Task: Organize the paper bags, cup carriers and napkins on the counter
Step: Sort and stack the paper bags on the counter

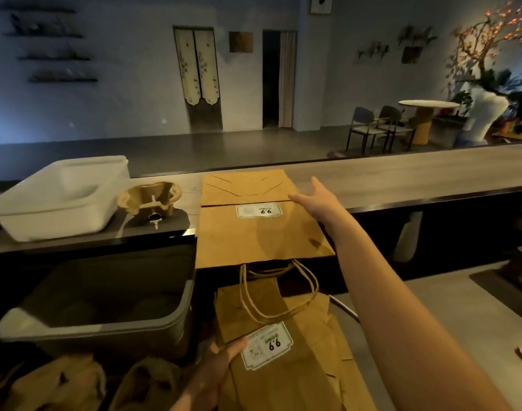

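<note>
Nearest, the left hand (215,363) grips the left edge of a pile of flat brown bags (301,375). Its thumb lies on top, just beside the white label (267,345) marked 9.9, and the other fingers are hidden under the paper. Left of that hand, at the bottom edge, sit brown moulded shapes (55,384) that look like cup carriers, though it is too dark to be sure. Behind them stands a grey bin (105,307), below the bench (402,179).

Farther off, one bag (253,235) lies flat on the bench with its base folded over at the far end. Its open end juts past the near edge, and its cord handles (279,295) hang down onto the pile. The right hand (316,200) reaches out over this bag's far right edge, fingers straight and spread wide, holding nothing. I cannot tell whether the fingertips touch the paper.

Left of the bag, a cup carrier (150,197) stands on the bench. Beyond it to the left is a white tub (55,197).
</note>
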Demonstrator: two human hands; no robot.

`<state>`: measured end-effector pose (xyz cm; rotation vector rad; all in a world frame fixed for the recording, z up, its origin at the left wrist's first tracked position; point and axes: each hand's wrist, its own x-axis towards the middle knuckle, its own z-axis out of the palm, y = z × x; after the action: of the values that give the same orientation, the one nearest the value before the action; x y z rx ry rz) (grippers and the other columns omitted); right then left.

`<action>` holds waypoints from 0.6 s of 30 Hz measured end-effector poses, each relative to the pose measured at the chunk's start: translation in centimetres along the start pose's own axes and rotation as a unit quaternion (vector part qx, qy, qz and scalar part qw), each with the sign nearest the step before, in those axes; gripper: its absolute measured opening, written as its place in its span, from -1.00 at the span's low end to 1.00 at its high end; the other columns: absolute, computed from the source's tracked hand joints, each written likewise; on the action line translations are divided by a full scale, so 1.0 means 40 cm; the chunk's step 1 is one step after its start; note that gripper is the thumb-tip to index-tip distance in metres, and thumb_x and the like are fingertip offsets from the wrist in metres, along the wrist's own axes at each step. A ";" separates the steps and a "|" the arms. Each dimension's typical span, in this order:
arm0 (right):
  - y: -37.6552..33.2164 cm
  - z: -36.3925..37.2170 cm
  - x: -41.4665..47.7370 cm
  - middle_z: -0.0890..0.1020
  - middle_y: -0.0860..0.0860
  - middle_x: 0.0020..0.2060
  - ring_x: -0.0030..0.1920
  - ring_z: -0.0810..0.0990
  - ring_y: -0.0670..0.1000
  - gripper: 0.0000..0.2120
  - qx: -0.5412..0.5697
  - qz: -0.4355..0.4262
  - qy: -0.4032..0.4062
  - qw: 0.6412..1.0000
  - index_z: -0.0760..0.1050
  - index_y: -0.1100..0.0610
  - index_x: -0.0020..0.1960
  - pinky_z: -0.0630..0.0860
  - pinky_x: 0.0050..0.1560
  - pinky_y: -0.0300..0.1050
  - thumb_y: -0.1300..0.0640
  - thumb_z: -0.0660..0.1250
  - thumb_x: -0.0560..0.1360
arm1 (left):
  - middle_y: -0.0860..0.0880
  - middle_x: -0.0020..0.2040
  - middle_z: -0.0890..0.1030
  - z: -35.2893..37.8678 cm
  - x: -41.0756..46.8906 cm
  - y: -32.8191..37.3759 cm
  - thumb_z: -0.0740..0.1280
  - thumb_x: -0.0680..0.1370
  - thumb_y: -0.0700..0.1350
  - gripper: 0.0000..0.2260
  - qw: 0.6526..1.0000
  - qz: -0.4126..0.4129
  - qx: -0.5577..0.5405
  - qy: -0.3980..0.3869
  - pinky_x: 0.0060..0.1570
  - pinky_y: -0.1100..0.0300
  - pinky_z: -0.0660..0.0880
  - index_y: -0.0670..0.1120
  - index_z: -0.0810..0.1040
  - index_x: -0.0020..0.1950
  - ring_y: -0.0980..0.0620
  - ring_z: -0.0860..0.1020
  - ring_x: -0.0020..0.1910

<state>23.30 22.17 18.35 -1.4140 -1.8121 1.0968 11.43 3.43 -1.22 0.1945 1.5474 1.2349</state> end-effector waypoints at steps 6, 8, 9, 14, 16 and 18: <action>0.149 -0.022 -0.061 0.51 -0.01 0.22 0.19 0.48 -0.05 -0.69 0.158 -0.105 0.159 0.969 0.41 0.04 0.32 0.44 0.17 -0.13 0.05 0.20 0.59 | -0.23 0.11 0.58 -0.023 0.015 0.006 0.57 0.21 -0.06 -0.36 1.000 0.002 0.001 -0.015 0.01 -0.08 0.52 -0.07 0.48 0.25 -0.22 0.55 0.07; 0.259 -0.012 -0.107 0.58 -0.02 -0.01 -0.01 0.55 -0.04 -0.82 0.216 -0.083 0.205 0.951 0.49 0.03 0.15 0.50 -0.03 -0.15 0.08 0.18 0.60 | -0.27 0.11 0.57 -0.030 0.009 0.007 0.48 0.32 -0.20 -0.48 0.998 -0.022 -0.042 -0.032 -0.01 -0.09 0.50 -0.08 0.44 0.25 -0.25 0.54 0.08; 0.327 0.005 -0.126 0.58 -0.01 -0.10 -0.08 0.55 -0.01 -0.85 0.210 -0.055 0.203 0.955 0.50 0.04 0.09 0.49 -0.11 -0.16 0.09 0.18 0.60 | -0.28 0.10 0.57 -0.037 0.013 0.005 0.46 0.35 -0.23 -0.50 0.998 -0.025 -0.047 -0.038 -0.01 -0.11 0.50 -0.08 0.41 0.26 -0.27 0.55 0.07; 0.648 0.138 -0.233 0.58 0.09 0.03 -0.10 0.52 -0.02 -0.73 -0.052 0.182 -0.018 0.982 0.49 0.12 0.09 0.50 -0.07 -0.10 -0.03 0.35 0.50 | -0.27 0.06 0.60 -0.079 0.011 -0.006 0.43 0.41 -0.21 -0.55 0.999 0.008 -0.012 -0.032 0.00 -0.10 0.51 -0.07 0.40 0.26 -0.25 0.56 0.03; 0.710 0.184 -0.284 0.48 0.05 0.15 0.00 0.50 -0.02 -0.57 -0.131 0.207 -0.067 0.967 0.42 0.03 0.16 0.51 0.03 -0.11 -0.17 0.40 0.41 | -0.26 0.06 0.60 -0.092 0.003 -0.015 0.42 0.43 -0.19 -0.58 0.999 0.016 -0.007 -0.037 0.01 -0.10 0.51 -0.08 0.40 0.25 -0.25 0.56 0.04; 0.727 0.207 -0.321 0.42 0.01 0.19 0.11 0.50 0.00 -0.38 -0.202 0.175 -0.059 0.962 0.32 -0.03 0.25 0.51 0.06 -0.12 -0.28 0.41 0.32 | -0.24 0.06 0.60 -0.101 -0.002 -0.026 0.42 0.43 -0.17 -0.58 0.999 0.025 -0.002 -0.033 0.03 -0.12 0.51 -0.06 0.41 0.25 -0.24 0.56 0.05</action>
<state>33.77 10.55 -10.55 -2.0080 -2.0004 1.0299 8.72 0.50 -2.52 0.2689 1.4908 1.2585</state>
